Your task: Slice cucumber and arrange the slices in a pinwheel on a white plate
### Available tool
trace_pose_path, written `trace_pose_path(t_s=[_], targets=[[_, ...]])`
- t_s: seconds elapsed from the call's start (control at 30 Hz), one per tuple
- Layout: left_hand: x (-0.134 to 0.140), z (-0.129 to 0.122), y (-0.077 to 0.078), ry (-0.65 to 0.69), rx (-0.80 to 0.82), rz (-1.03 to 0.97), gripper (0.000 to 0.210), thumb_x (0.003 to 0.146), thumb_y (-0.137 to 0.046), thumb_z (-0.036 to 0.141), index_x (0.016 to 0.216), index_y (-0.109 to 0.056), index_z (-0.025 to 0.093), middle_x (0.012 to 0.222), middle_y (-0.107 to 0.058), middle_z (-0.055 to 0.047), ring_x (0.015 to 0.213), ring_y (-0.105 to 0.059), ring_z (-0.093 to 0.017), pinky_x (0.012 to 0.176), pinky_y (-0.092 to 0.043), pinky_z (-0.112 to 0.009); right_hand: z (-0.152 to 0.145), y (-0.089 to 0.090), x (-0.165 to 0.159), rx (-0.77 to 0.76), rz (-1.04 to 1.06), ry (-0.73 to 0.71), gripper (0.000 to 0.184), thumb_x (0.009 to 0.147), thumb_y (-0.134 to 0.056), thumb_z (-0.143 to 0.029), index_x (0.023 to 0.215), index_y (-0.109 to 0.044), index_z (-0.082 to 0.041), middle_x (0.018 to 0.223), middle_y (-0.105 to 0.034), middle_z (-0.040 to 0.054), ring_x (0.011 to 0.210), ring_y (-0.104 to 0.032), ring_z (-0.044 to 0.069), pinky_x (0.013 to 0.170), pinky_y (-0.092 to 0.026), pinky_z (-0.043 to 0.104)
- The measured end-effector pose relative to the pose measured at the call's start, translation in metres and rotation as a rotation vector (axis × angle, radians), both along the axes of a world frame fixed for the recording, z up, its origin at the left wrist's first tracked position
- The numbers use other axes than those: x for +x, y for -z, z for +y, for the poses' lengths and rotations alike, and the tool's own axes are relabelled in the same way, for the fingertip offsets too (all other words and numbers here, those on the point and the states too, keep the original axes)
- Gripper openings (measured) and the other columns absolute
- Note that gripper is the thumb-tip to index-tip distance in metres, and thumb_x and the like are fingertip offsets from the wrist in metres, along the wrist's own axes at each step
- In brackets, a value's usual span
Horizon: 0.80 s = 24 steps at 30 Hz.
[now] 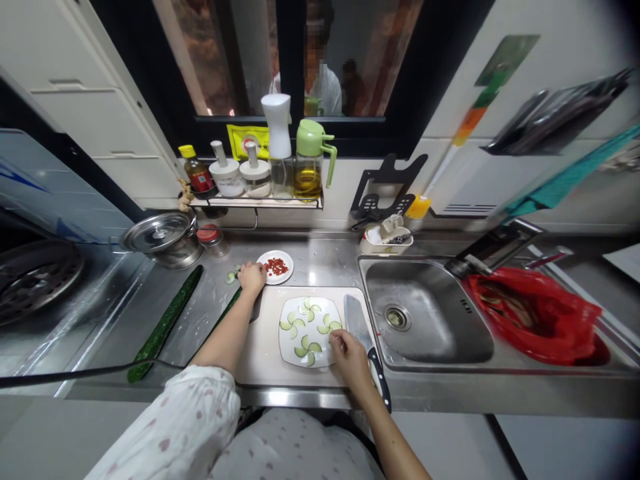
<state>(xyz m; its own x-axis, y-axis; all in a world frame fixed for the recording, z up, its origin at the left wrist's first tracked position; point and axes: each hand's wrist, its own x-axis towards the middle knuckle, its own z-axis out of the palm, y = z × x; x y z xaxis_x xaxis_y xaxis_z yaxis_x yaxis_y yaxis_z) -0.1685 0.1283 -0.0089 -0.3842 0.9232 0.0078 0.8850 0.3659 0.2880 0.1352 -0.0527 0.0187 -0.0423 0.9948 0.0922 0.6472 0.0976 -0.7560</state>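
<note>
My left hand (251,277) reaches past the cutting board, beside a few loose cucumber slices (231,277) and the small white dish (287,279) of red chopped bits (276,267). Its fingers are bent together, and whatever they hold is hidden. On the cutting board (265,360) lies a square white plate (289,351) with cucumber slices (308,350) laid out in several pinwheels. At the plate's right edge, by one pinwheel, my right hand (351,360) has its fingertips pinched; I cannot make out anything in them. A kitchen knife (356,320) rests along the board's right side, its black handle partly behind my right hand.
A whole cucumber (167,323) lies to the left; another is partly under my left forearm. Behind stand a lidded steel pot (165,240), a red-lidded jar (214,241) and a seasoning rack (265,201). The sink (425,320) and a red plastic bag (545,320) are to the right.
</note>
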Motion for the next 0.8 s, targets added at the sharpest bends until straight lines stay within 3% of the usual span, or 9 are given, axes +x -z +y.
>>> trace_pose_path(t_s=[0.27,0.5,0.7,0.8], targets=[[-0.008,-0.001,0.011,-0.099,0.172,-0.520,0.020,0.077,-0.057,0.027,0.089,-0.071,0.020,0.082,-0.072,-0.006,0.080,-0.063,-0.020,0.079,-0.045,-0.030,0.007,-0.003,-0.005,0.040,0.014,-0.030,0.031,0.089,-0.041,-0.038,0.084,-0.066,-0.019,0.076,-0.068,0.0051,0.065,-0.057,0.017,0.063,-0.043,0.027],[-0.008,-0.001,0.016,-0.120,0.272,-0.715,0.024,0.077,-0.053,0.029,0.086,-0.071,0.016,0.074,-0.071,-0.005,0.073,-0.064,-0.018,0.075,-0.048,-0.028,0.005,-0.002,-0.009,0.030,0.015,-0.040,0.030,0.089,-0.042,-0.038,0.083,-0.065,-0.019,0.075,-0.068,0.0044,0.066,-0.058,0.017,0.062,-0.041,0.026],[0.004,-0.008,0.008,-0.129,0.332,-0.853,0.031,0.079,-0.054,0.036,0.096,-0.067,0.014,0.074,-0.070,-0.006,0.070,-0.065,-0.015,0.071,-0.050,-0.027,0.009,-0.008,-0.010,0.034,0.029,-0.046,0.029,0.088,-0.043,-0.038,0.084,-0.066,-0.019,0.075,-0.068,0.0041,0.065,-0.057,0.016,0.062,-0.042,0.026],[0.018,-0.016,-0.003,-0.098,0.392,-1.050,0.034,0.077,-0.059,0.041,0.095,-0.065,0.013,0.070,-0.067,-0.005,0.068,-0.064,-0.015,0.070,-0.050,-0.028,0.017,-0.016,-0.014,0.053,0.038,-0.053,0.028,0.088,-0.045,-0.038,0.085,-0.066,-0.020,0.076,-0.068,0.0041,0.067,-0.058,0.017,0.063,-0.042,0.026]])
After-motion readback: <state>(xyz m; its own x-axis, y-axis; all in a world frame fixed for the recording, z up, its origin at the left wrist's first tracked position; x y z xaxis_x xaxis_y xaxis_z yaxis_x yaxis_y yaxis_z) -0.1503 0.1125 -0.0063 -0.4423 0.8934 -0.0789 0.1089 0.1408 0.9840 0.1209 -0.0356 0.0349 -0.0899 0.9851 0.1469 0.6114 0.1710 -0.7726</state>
